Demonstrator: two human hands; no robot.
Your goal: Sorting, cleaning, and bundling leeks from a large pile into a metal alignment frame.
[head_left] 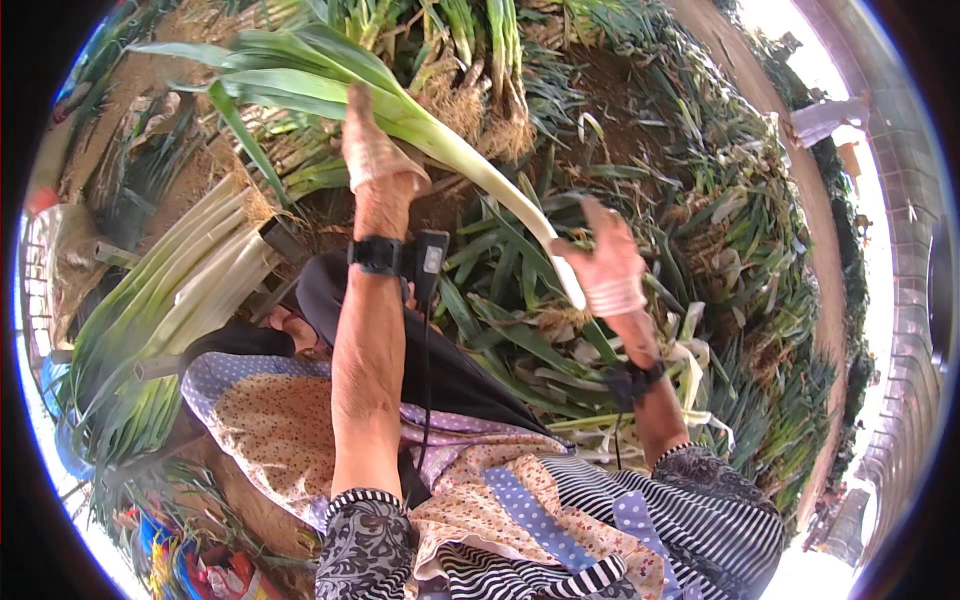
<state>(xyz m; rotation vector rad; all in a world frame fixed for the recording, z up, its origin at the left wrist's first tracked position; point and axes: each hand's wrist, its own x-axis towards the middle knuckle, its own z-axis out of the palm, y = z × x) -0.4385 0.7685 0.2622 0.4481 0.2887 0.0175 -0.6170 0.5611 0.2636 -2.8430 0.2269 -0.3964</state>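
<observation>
A long leek [485, 178] slants across the middle, its green leaves at the upper left and its trimmed white end at the lower right. My left hand [375, 150], in a light glove or wrap, is closed round it where the leaves begin to fan out. Beside the white end is my right hand [608, 265], fingers spread, with one digit overlapping the stem; whether it presses on it I cannot tell. Below both hands lies a heap of cut leek leaves [520, 300] and root bits.
Several cleaned leeks [195, 270] lie stacked at the left on a metal frame [285, 240]. Uncleaned leeks with roots [500, 110] lie at the far side. Leaf scraps [720, 250] pile up on the right. Colourful containers [215, 570] stand at the lower left.
</observation>
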